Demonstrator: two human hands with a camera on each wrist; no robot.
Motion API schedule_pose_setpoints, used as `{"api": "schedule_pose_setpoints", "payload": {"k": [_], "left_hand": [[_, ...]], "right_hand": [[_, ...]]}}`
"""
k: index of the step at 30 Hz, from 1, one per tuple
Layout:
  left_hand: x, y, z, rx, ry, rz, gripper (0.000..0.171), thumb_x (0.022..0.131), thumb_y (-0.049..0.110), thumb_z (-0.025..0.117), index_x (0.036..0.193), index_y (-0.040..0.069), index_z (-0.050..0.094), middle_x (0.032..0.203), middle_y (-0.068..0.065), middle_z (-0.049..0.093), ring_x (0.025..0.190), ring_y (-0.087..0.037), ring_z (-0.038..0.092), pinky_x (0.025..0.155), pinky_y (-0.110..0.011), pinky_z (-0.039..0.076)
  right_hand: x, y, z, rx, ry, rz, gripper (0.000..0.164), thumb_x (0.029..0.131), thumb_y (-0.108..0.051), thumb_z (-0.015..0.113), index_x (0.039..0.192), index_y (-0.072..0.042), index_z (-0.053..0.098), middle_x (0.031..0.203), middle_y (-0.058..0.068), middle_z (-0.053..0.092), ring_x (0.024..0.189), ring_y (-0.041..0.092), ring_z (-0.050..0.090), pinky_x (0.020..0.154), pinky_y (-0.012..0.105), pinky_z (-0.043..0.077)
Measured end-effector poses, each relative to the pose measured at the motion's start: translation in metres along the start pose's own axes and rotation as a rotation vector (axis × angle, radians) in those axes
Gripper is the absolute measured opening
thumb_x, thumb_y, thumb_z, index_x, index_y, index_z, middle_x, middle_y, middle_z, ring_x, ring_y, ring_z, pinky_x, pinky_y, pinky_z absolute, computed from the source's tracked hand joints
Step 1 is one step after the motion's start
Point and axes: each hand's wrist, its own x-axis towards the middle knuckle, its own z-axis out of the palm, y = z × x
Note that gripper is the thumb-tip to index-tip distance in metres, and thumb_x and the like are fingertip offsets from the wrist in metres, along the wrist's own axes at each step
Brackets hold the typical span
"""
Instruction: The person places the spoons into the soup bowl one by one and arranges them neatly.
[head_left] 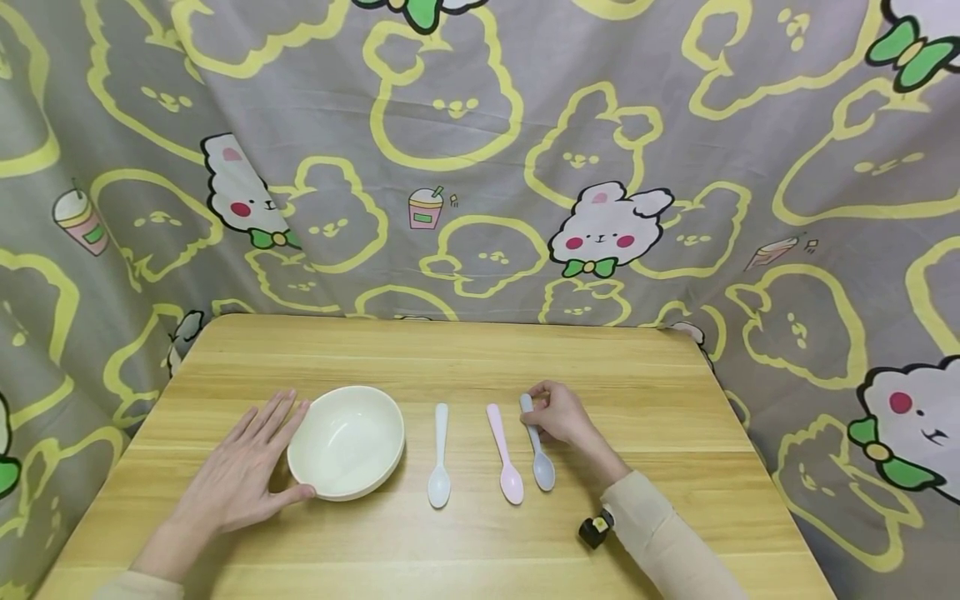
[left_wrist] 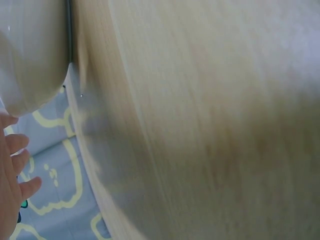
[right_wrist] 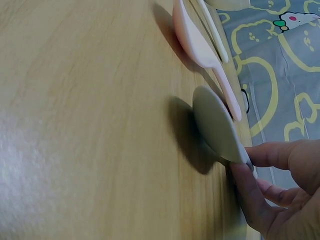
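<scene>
my left hand (head_left: 242,471) is spread flat with its fingers straight, beside the pale cream bowl (head_left: 347,442), the forefinger at the bowl's outer side and the thumb reaching along the edge nearest me; i cannot tell how firmly they touch it. the bowl sits upright on the wooden table (head_left: 465,550), just inward of that hand. my right hand (head_left: 561,414) pinches the gray spoon (head_left: 537,446) between thumb and fingers near the far end of its handle, and the spoon's scoop points back toward me; whether it is lifted at all, i cannot tell. just inward of that grip lies the pink spoon (head_left: 504,450), its handle also away from me, and further inward, between my two hands and nearer the bowl, the white spoon (head_left: 441,450) lies in much the same direction. a small black device (head_left: 595,531) sits at my right wrist, by the cuff of a beige sleeve (head_left: 660,525). beyond both hands hangs a gray curtain (head_left: 465,92) printed with yellow outlined animals.
</scene>
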Motion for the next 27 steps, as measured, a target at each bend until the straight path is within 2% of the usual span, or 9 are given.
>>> {"api": "schedule_pose_setpoints", "payload": {"k": [9, 19, 27], "left_hand": [[-0.001, -0.001, 0.002, -0.001, 0.012, 0.007, 0.119, 0.079, 0.082, 0.067, 0.164, 0.004, 0.035, 0.178, -0.013, 0.018, 0.169, -0.017, 0.003, 0.135, -0.022, -0.011], [-0.001, -0.001, 0.002, -0.009, 0.011, 0.010, 0.121, 0.079, 0.082, 0.067, 0.165, 0.005, 0.032, 0.179, -0.012, 0.017, 0.169, -0.018, 0.005, 0.134, -0.020, -0.013], [-0.001, 0.000, 0.002, -0.017, 0.006, 0.009, 0.121, 0.079, 0.081, 0.068, 0.166, 0.005, 0.031, 0.178, -0.013, 0.017, 0.169, -0.018, 0.005, 0.134, -0.019, -0.013]], "right_hand": [[0.001, 0.005, -0.004, 0.035, 0.018, -0.023, 0.043, 0.085, -0.001, 0.080, 0.125, 0.000, 0.067, 0.088, 0.007, 0.064, 0.064, 0.015, 0.065, 0.054, 0.029, 0.062], [-0.003, 0.002, -0.012, 0.080, 0.050, -0.030, 0.036, 0.085, 0.001, 0.080, 0.119, 0.003, 0.069, 0.087, 0.008, 0.068, 0.059, 0.014, 0.063, 0.053, 0.030, 0.062], [-0.009, -0.006, -0.017, 0.118, 0.039, -0.080, 0.035, 0.086, 0.001, 0.077, 0.119, 0.004, 0.068, 0.087, 0.008, 0.066, 0.059, 0.014, 0.062, 0.054, 0.032, 0.063]]}}
